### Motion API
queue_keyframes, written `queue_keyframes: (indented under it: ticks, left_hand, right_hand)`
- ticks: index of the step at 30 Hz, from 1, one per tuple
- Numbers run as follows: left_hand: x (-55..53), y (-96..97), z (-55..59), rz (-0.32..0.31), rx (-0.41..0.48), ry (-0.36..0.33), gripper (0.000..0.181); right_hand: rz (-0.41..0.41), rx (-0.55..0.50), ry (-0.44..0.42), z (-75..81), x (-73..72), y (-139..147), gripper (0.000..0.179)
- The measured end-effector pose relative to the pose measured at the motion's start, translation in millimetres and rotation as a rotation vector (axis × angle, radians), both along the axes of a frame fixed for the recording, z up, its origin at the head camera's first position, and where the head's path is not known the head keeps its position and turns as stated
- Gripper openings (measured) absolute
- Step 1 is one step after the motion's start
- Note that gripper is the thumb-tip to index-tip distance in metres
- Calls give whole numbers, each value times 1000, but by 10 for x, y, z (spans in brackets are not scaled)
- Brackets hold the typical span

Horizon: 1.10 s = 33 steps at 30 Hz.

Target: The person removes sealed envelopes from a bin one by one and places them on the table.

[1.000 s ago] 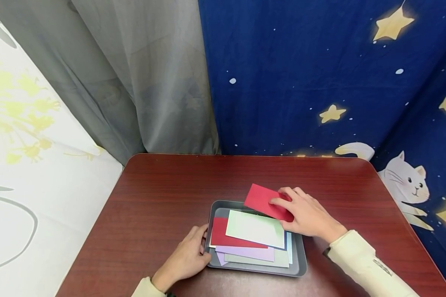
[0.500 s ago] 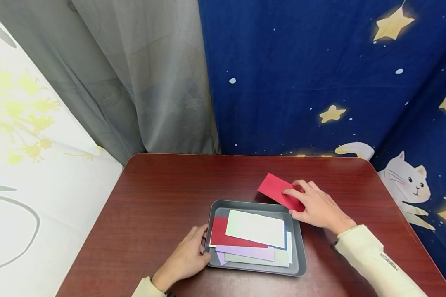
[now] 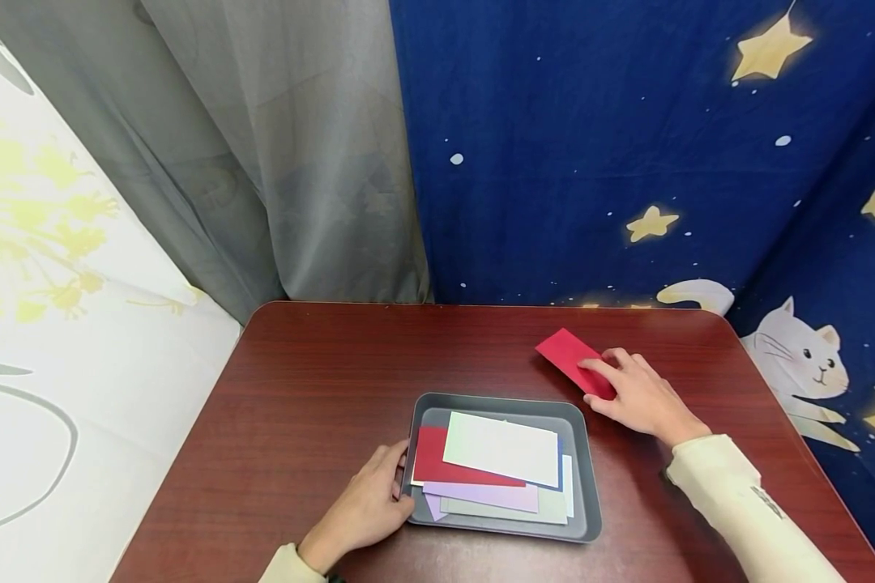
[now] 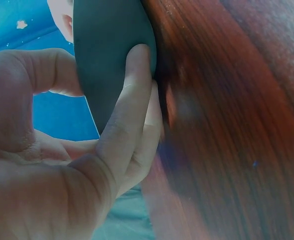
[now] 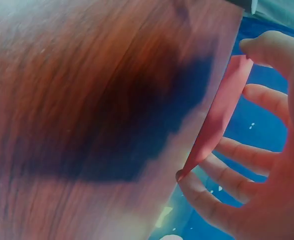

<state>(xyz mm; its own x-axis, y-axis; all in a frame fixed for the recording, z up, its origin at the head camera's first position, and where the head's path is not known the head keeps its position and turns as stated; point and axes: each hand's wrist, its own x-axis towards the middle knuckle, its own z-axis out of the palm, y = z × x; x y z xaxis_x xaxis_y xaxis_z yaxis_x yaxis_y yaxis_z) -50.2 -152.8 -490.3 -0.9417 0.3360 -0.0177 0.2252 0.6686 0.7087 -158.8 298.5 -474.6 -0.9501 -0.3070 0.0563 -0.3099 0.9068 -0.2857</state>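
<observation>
The right hand [image 3: 640, 398] had its grip clamped on a red card [image 3: 569, 353] beyond the far-right corner of the gray tray [image 3: 591, 494]; the left hand [image 3: 366, 504] pinched its left side, presumably for steadiness.

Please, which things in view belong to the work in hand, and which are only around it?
Apparently in use:
red paper, in the right grip
gray tray, held by the left grip
cards in the tray

Only surroundings:
table
gray curtain
starry blue curtain
white patterned cloth
</observation>
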Motion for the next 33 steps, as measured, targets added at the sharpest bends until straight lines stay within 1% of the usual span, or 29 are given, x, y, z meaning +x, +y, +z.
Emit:
queue_keyframes:
  ticks: [3,9,17,21,26,33]
  left_hand:
    - [-6,0,-6,1,-2,0,78]
    - [-5,4,-2,-3,1,-15,78]
    - [-3,9,2,-5,-2,-18,78]
    - [-3,8,-3,-4,-2,-9,78]
    - [-1,6,-8,-2,-6,-5,78]
    - [-3,4,-7,-1,-21,-7,78]
  right_hand:
    - [-23,13,-22,-51,-16,21,63]
    - [-78,63,-78,-158,-29,17,69]
    - [-142,117,-78,-218,-23,-87,65]
    - [-179,121,-90,-247,-19,-139,68]
    - [-223,102,-104,-291,-16,-207,70]
    - [-269,95,-114,-304,-9,-264,75]
